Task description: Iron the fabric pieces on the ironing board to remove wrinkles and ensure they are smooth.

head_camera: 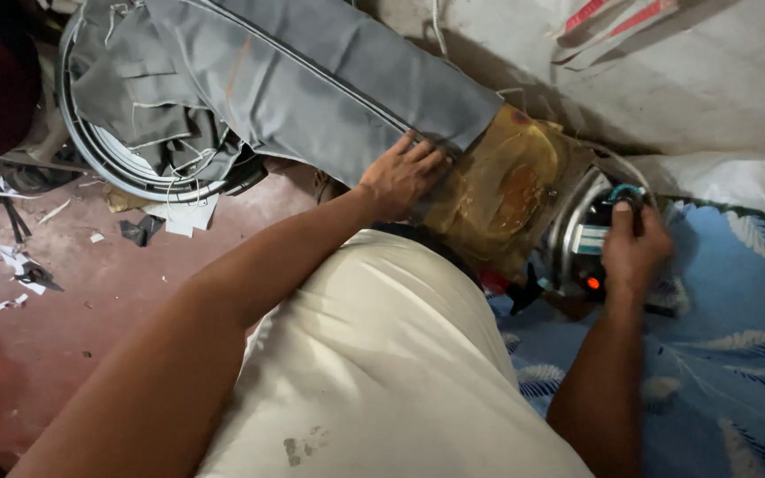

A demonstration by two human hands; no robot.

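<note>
My left hand [403,175] lies flat, fingers spread, on the near end of a grey piece of fabric [312,84] with a pale piped seam, where it rests on a narrow pad with a stained, scorched yellow-brown cover [502,190]. My right hand [632,252] is closed around the dark handle of an electric iron [584,232] that stands just right of the pad, a small red light glowing on its side. The iron's metal edge shows left of my fingers; much of its body is hidden by my hand.
A round tub [112,164] at upper left holds more grey garments [148,97]. Paper scraps [24,274] litter the reddish floor at left. A blue cloth with a white feather pattern [737,354] covers the surface at right. White sheeting [692,80] lies behind.
</note>
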